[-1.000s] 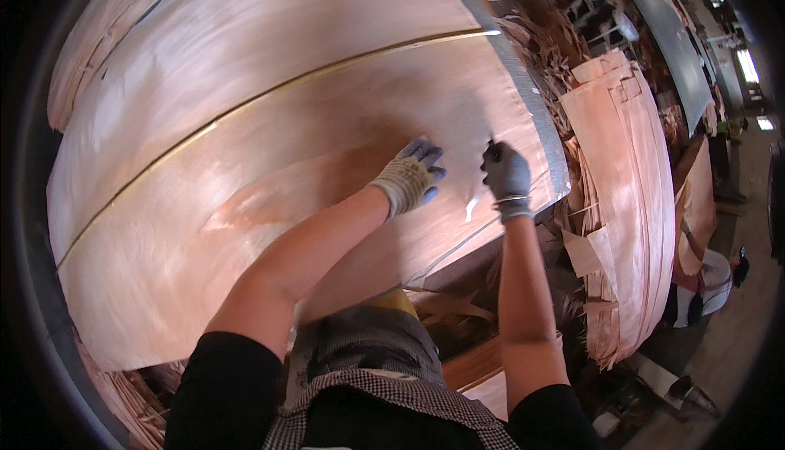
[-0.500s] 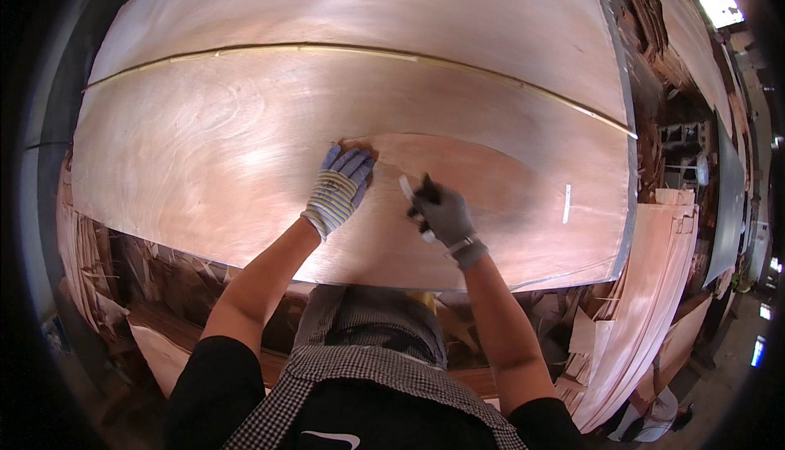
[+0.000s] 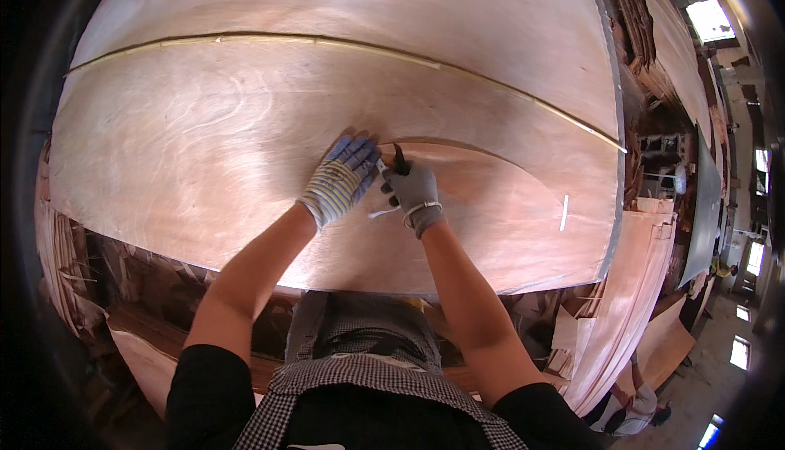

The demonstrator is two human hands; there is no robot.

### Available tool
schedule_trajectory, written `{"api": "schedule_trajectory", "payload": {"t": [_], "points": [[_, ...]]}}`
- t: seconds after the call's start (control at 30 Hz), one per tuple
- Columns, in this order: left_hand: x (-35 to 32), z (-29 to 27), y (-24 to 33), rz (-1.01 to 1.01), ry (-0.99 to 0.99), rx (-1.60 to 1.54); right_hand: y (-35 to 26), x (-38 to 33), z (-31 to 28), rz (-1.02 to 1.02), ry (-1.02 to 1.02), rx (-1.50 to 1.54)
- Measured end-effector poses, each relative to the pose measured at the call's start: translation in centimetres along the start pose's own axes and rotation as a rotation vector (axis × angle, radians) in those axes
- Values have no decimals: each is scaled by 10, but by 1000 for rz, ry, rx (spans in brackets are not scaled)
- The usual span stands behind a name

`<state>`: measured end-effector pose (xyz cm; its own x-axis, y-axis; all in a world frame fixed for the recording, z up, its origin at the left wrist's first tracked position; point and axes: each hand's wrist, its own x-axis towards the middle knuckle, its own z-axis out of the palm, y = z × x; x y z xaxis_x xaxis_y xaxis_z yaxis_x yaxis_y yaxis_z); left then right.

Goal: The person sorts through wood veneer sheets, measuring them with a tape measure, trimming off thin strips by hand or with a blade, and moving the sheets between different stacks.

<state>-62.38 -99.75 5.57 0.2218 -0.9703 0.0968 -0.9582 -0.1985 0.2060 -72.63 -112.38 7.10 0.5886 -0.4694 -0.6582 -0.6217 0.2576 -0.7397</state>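
A large sheet of pale pinkish wood veneer (image 3: 204, 139) lies before me. My left hand (image 3: 342, 174), in a striped blue-grey glove, rests flat on it with fingers stretched out. Beside those fingertips, my right hand (image 3: 413, 188), in a grey glove with dark fingertips, is closed around a slim white tool (image 3: 382, 166). The tool looks like a knife, but the fist hides most of it; a pale end also shows below the fist. From the hands a curved edge in the veneer (image 3: 491, 154) runs right, bordering a redder area.
A thin yellowish strip (image 3: 327, 40) crosses the sheet beyond my hands. A short white strip (image 3: 564, 213) lies at the right. Torn veneer scraps (image 3: 147, 274) fill the space under the near edge. Stacked veneer (image 3: 630, 278) stands right; a person (image 3: 642, 409) is at lower right.
My right hand has moved left and slightly away from me, bringing the white tool up to my left fingertips. The left hand stays flat on the veneer, and the whole view has shifted a little.
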Motion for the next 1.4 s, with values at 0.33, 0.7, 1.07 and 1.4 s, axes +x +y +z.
{"api": "schedule_trajectory", "payload": {"t": [0.33, 0.7, 1.07, 1.4], "points": [[17, -1, 34, -117, 38, -44, 32, -29, -120, -40, 243, -249], [72, 50, 161, 153, -112, -205, 87, -40, -215, -126, 374, -515], [187, 101, 166, 260, 112, 147, 83, 19, -253, -433, 665, -690], [99, 82, 376, 527, -139, -255, 244, -224, -379, -26, 845, 435]]}}
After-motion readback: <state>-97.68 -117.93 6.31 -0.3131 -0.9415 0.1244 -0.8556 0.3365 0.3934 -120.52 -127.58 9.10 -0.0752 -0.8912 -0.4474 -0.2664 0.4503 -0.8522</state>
